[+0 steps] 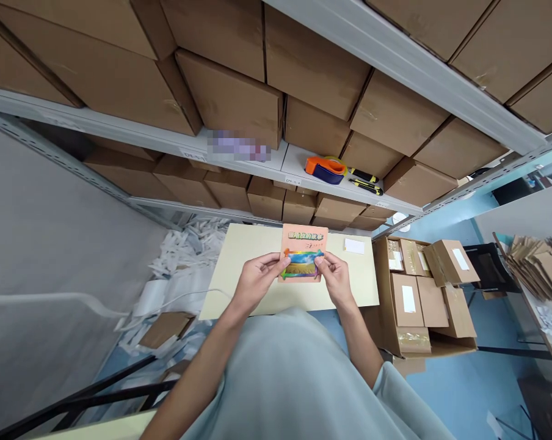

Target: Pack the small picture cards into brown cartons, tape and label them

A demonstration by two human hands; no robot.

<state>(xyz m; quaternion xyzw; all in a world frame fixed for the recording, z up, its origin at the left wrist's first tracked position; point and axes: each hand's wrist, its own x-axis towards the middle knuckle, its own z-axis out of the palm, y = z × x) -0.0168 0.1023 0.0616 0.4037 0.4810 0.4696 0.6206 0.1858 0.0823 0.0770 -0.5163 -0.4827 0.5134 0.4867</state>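
A small orange booklet (304, 245) with a colourful landscape picture on its cover is held up over a pale yellow table (257, 244). My left hand (257, 278) pinches its lower left edge, thumb on the cover. My right hand (333, 275) pinches the lower right edge in the same way. Both hands are closed on the booklet, which faces me upright.
A white label (354, 245) lies on the table's far right. An open carton (422, 299) of small packed boxes stands at the right. Metal shelves (239, 160) hold brown cartons, an orange tape dispenser (324, 168) and utility knives (365, 182). White paper scraps (184, 256) litter the floor at the left.
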